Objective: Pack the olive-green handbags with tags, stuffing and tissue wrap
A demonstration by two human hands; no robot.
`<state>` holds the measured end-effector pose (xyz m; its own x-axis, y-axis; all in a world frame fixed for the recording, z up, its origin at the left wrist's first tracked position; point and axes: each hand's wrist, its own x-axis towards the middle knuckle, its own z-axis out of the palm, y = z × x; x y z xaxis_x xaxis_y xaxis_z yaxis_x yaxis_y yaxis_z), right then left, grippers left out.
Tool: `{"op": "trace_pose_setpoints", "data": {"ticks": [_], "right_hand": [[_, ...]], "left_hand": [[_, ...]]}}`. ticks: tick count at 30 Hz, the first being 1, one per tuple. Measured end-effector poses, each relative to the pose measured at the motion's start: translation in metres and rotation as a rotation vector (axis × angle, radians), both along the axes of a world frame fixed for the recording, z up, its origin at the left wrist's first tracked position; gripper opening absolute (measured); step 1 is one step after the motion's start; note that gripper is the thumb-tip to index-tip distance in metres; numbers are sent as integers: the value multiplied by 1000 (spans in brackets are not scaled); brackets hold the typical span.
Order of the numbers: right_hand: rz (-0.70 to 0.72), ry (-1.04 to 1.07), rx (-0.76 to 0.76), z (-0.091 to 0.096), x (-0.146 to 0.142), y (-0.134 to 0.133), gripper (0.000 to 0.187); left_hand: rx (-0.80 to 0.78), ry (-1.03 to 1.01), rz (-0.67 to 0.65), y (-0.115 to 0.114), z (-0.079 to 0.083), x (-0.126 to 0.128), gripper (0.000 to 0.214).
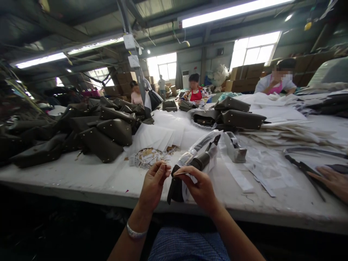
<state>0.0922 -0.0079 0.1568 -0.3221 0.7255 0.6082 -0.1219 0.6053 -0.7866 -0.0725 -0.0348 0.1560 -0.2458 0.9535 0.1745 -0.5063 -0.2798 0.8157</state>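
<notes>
My left hand is raised over the near table edge, its fingers pinched together on something small and thin that I cannot make out. My right hand is closed on a dark strap with white wrapping, and pinches a thin sliver at its fingertips. The strap runs back to a dark wrapped roll lying on the white table. A silver bracelet circles my left wrist. A heap of small paper tags lies just beyond my left hand.
Piles of dark olive bags cover the left of the table, with more bags at the centre back. White sheets lie in the middle. Another person's hand rests at the right edge near scissors. Several people work at the far end.
</notes>
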Motion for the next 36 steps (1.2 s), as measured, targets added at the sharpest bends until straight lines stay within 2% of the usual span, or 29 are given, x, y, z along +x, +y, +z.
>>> {"op": "trace_pose_setpoints", "data": {"ticks": [3,6,8,12,18,24,28,31,33,36], "right_hand": [[-39,-8,-13,0,-3,6,14],[-95,-11,-57,-1,-5,8,27],[-120,-29,-67,1,-5,7,35],[-131,-104,-55,11,-3,4,50],[-269,-317,87,20,-4,1,58],[-433,-626,309,32,-4,-2,65],[-378,-724,363,41,-4,-3,63],[-373,-714,340,40,-3,-2,64],[-347,-657,286,38,-2,-1,68],[-150,-458,95,33,0,-3,75]], "left_hand": [[-4,63,-50,-2,3,-5,15],[-22,84,-80,1,-1,-8,33],[-13,143,-73,5,-3,-9,45],[16,328,-20,12,-4,-10,48],[20,377,60,13,-1,-10,49],[47,343,29,8,1,-5,56],[44,361,-15,7,7,-2,71],[65,482,6,6,14,-2,70],[101,619,39,3,19,-4,64],[147,811,91,-3,23,-7,57]]}}
